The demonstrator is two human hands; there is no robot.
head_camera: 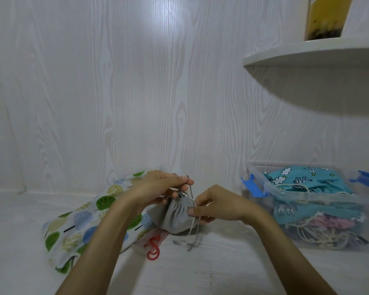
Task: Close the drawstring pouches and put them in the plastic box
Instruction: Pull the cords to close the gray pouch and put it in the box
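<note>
A small grey drawstring pouch (pixel 176 216) is held just above the white floor, its neck gathered into pleats. My left hand (pixel 158 188) pinches its grey cord at the top of the neck. My right hand (pixel 215 206) grips the pouch's right side, with cord ends hanging below it. A white pouch printed with green and blue trees (pixel 77 222) lies flat under my left forearm. To the right stands the clear plastic box (pixel 285 193) with blue latches, holding a teal cloud-print pouch (pixel 303 179) on top of others.
A red cord loop (pixel 152 250) on a thin pale pouch lies on the floor below the grey pouch. A white wood-grain wall rises behind. A rounded white shelf (pixel 307 56) juts out at upper right with a yellow drink cup (pixel 326 15) on it.
</note>
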